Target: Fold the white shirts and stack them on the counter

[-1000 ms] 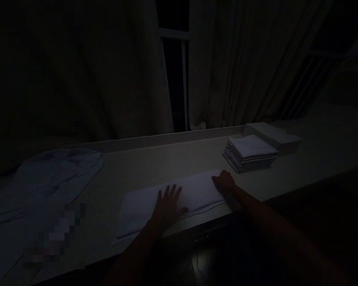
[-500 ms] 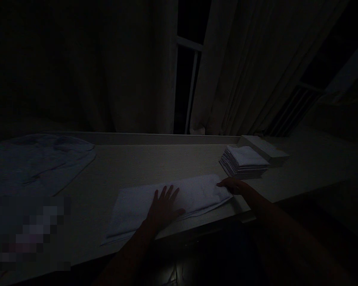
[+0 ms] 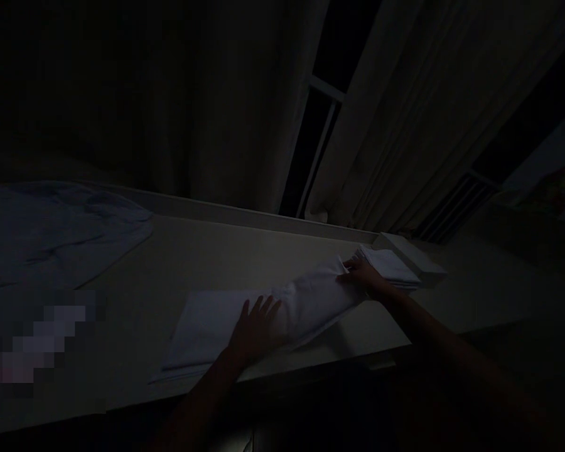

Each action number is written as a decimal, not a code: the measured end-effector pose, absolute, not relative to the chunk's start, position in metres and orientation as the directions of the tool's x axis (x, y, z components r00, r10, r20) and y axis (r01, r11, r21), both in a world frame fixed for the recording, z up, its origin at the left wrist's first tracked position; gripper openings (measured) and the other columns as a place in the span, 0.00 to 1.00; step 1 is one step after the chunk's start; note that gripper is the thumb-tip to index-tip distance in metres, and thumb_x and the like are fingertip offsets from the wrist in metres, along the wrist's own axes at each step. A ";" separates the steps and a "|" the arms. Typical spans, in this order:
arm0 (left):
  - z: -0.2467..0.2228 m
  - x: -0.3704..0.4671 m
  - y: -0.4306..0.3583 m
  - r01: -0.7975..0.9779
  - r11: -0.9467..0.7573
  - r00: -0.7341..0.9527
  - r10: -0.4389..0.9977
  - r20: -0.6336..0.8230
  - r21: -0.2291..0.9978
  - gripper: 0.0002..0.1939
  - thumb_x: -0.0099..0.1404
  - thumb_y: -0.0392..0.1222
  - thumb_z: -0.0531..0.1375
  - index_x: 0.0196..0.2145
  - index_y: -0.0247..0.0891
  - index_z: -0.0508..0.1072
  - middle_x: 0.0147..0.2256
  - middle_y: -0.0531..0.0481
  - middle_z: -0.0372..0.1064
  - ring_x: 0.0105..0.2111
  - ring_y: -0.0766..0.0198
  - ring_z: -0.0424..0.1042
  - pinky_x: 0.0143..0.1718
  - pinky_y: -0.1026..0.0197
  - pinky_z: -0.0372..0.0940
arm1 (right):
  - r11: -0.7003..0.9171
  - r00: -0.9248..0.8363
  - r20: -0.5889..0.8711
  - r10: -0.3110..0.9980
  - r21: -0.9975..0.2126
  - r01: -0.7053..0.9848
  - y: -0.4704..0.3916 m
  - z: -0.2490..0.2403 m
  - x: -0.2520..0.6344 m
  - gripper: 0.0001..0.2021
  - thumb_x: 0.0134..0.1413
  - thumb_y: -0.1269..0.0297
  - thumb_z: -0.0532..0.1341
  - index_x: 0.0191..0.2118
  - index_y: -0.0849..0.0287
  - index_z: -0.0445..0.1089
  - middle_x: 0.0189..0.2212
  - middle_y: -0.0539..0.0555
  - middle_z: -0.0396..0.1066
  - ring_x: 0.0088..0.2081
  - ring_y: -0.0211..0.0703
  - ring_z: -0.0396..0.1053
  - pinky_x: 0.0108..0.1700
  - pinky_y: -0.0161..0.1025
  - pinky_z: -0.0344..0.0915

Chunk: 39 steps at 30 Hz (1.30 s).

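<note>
While the left hand (image 3: pixel 254 333) lies palm down with its fingers spread on a white, folded, elongated fabric cloth (image 3: pixel 315 301), the right hand (image 3: pixel 365 277) grips the cloth's right end between thumb and fingers. The left hand is open and grasps nothing; its contact is pressing or steadying, to judge by its posture. The principal change is at the right end, which lay nearly flat a moment earlier and is now raised off the pale, long, flat-topped surface (image 3: pixel 245 248). Consequently the cloth bends beside the left hand, its left portion resting flat near the front edge and its right portion sloping upward. The layers thus appear to be held in place at the middle while the free end is handled.

Just beyond the right hand, and partly hidden by it, stands a neat stack of folded white cloths (image 3: pixel 393 267), beside a pale rectangular box-like block (image 3: pixel 417 257). Well apart, at the far left, a large, rumpled, pale bluish fabric piece (image 3: pixel 66 232) is spread out. Dark, floor-length-looking curtains (image 3: pixel 245 94) hang behind; dim light obscures finer detail.
</note>
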<state>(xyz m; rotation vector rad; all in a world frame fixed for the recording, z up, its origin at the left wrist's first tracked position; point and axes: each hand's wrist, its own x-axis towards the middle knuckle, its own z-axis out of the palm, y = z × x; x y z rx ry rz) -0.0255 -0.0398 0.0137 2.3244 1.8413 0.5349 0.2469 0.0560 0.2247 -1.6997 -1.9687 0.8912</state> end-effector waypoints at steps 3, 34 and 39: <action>0.023 -0.028 -0.031 0.915 -0.157 0.088 0.977 0.195 0.373 0.40 0.65 0.69 0.41 0.64 0.43 0.58 0.63 0.43 0.59 0.64 0.48 0.54 0.63 0.41 0.43 | 0.071 -0.236 -0.128 0.963 -0.727 0.683 0.049 0.239 0.233 0.19 0.42 0.65 0.68 0.44 0.62 0.75 0.35 0.55 0.78 0.32 0.43 0.74 0.31 0.32 0.65; 0.019 -0.026 -0.009 0.937 -0.188 0.098 0.950 0.295 0.295 0.38 0.64 0.67 0.45 0.66 0.47 0.56 0.68 0.47 0.47 0.68 0.44 0.40 0.64 0.34 0.27 | 0.204 -0.284 -0.071 0.956 -0.534 0.820 0.068 0.257 0.196 0.24 0.42 0.70 0.67 0.50 0.63 0.74 0.35 0.55 0.77 0.34 0.47 0.75 0.32 0.34 0.67; 0.013 -0.019 -0.025 0.920 -0.242 0.162 0.950 0.265 0.307 0.39 0.62 0.70 0.47 0.65 0.52 0.56 0.68 0.48 0.48 0.68 0.41 0.40 0.64 0.32 0.26 | 0.240 -0.324 -0.070 0.944 -0.527 0.815 0.062 0.262 0.180 0.25 0.43 0.70 0.67 0.51 0.62 0.73 0.35 0.54 0.77 0.35 0.47 0.75 0.32 0.34 0.67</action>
